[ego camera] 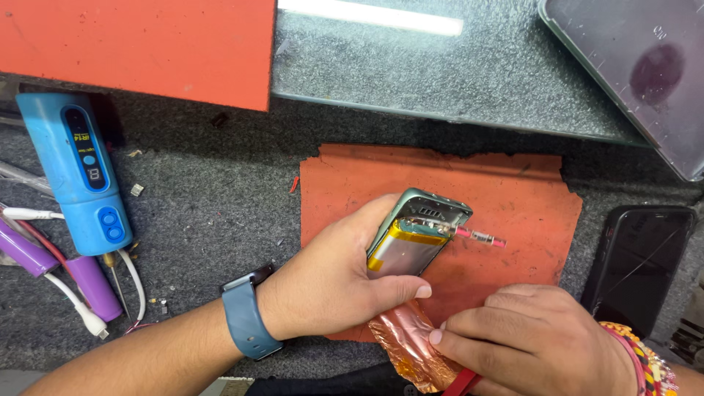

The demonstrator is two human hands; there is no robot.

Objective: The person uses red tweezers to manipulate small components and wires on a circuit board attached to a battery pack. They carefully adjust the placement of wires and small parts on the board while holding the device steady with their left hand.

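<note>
My left hand grips an opened phone body with a teal frame, tilted up off an orange mat. A silver battery with yellow tape shows inside it. A thin tool with a pink tip lies against the phone's upper end. My right hand rests at the mat's near edge, fingers closed on a crumpled piece of copper foil and a red-handled tool. A blue-grey watch sits on my left wrist, coloured bangles on the right.
A blue handheld device with a small display lies at the left, beside purple cylinders and white cables. A black phone lies at the right. A red mat and glass plates lie at the back.
</note>
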